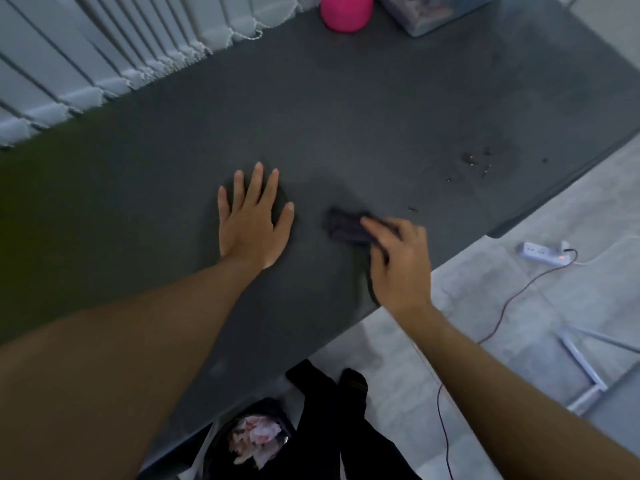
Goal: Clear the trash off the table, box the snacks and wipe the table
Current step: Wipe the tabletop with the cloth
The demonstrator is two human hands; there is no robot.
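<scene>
Nearest, under the dark grey table, sits a bin bag of crumpled wrappers. On top, the left hand lies flat, fingers straight, near the dark cloth that the right hand grips by the front edge, its long axis pointing leftward. Beyond lie wet droplets, then a pink container and a clear box at the far end, with white blinds along the left.

Both forearms were bare up to the frame's edge, as were the left hand and right hand. Black trousers covered the legs; the feet were clad in black, socks or shoes unclear.
</scene>
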